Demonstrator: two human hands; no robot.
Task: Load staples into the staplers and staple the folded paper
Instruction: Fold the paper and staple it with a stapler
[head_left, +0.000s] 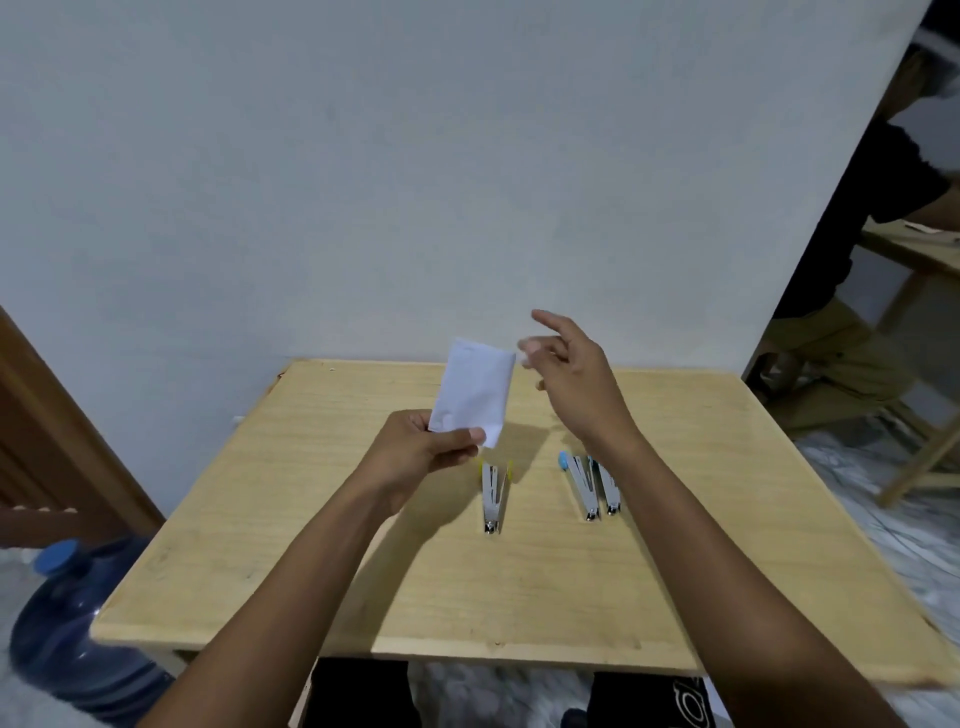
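in the head view, our left grip (431, 447) pinches the folded paper (472, 397) by its lower edge, thumb across the front, and holds it upright over the counter (291, 545), just above centre frame. we judge it is raised like this so its free upper edge can be fed into a stapler's mouth. our right grip (571, 374) hovers just right of the paper, fingers spread and loose, holding nothing. its fingertips are blurred, so we cannot say whether they brush the paper.

below the paper, the yellow-trimmed stapler (492, 496) lies on the counter, its metal arms splayed in a narrow v that meets at the near end. to us that reads as opened for loading. right of it, under the right wrist, lies the blue-tipped stapler (577, 486) with a second silver bar (607, 488) just beside it. we cannot tell if that is one stapler swung open or two. no strip of staples shows.

a blue water jug (78, 623) stands on the floor at lower left, a brown door (47, 441) fills the left edge, and another person (883, 223) is in the upper right, well apart. nothing blocks the staplers, though the right forearm crosses over the blue one's far end.
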